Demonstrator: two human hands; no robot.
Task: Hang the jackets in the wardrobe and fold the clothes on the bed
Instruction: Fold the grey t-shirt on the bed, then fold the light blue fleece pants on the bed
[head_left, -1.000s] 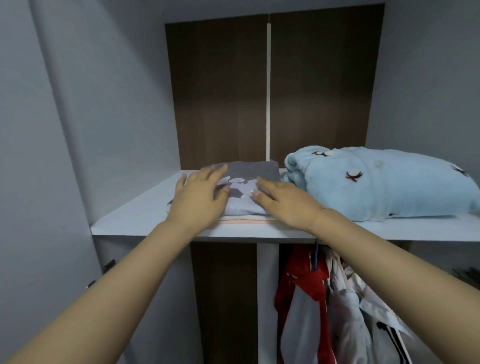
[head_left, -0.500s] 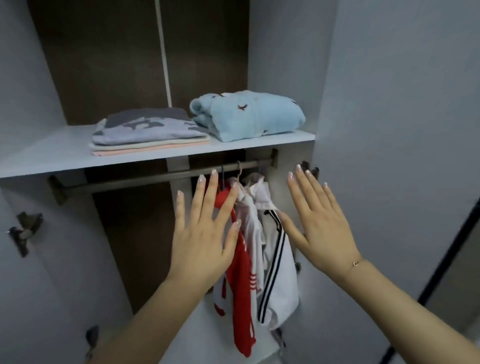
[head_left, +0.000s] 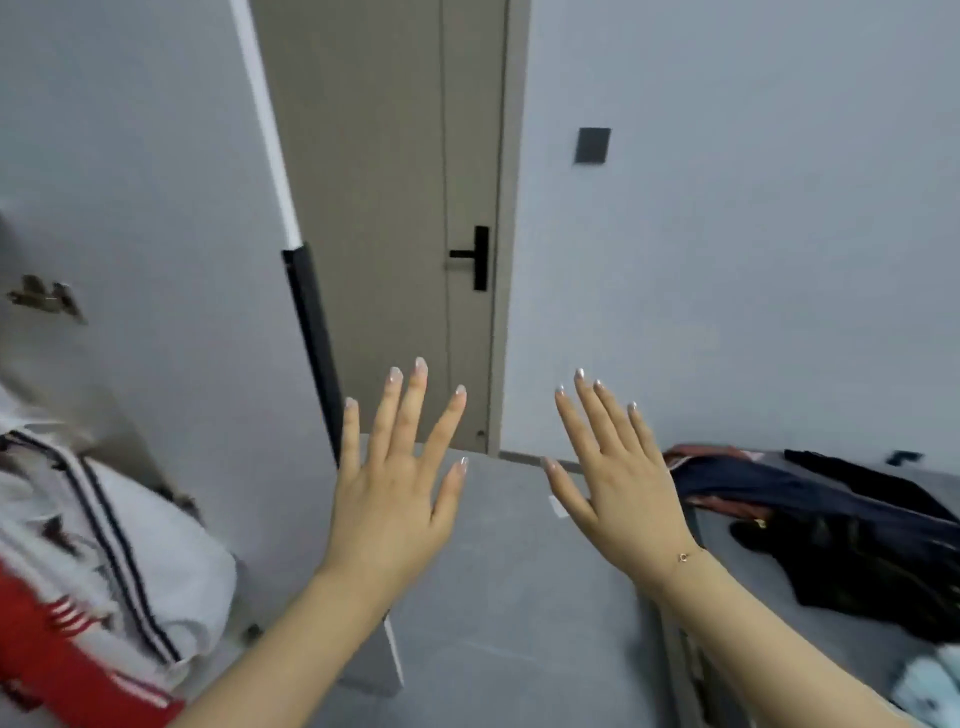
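The grey-covered bed (head_left: 519, 623) filled the lower middle and right of the head view, and the open pale grey wardrobe door (head_left: 156, 208) stood at the left, with a closed taupe room door (head_left: 395, 208) behind. Along the bed's right side lay a crumpled pile of dark navy and black clothes (head_left: 841, 525) with a reddish garment (head_left: 701, 457) showing at its far end; its long axis ran roughly from the far middle of the bed toward the near right corner. A pale blue soft item (head_left: 930, 686) showed at the lower right edge, too cropped to identify. At the lower left hung a white jacket with dark stripes (head_left: 130, 545) and a red jacket with white stripes (head_left: 62, 654), both blurred.

Both hands were raised palm-forward in open air. The left hand (head_left: 395, 493) had all fingers straight and spread, holding nothing. The right hand (head_left: 618, 483) was likewise spread and empty, with a thin bracelet (head_left: 683, 557) at the wrist.

Governing relation: the dark pile lay to the right of both hands and lower, nearest the right hand, whose outer edge appeared just beside the pile's far end in the view. Judgement: the right hand was better placed to reach first, with the left following across
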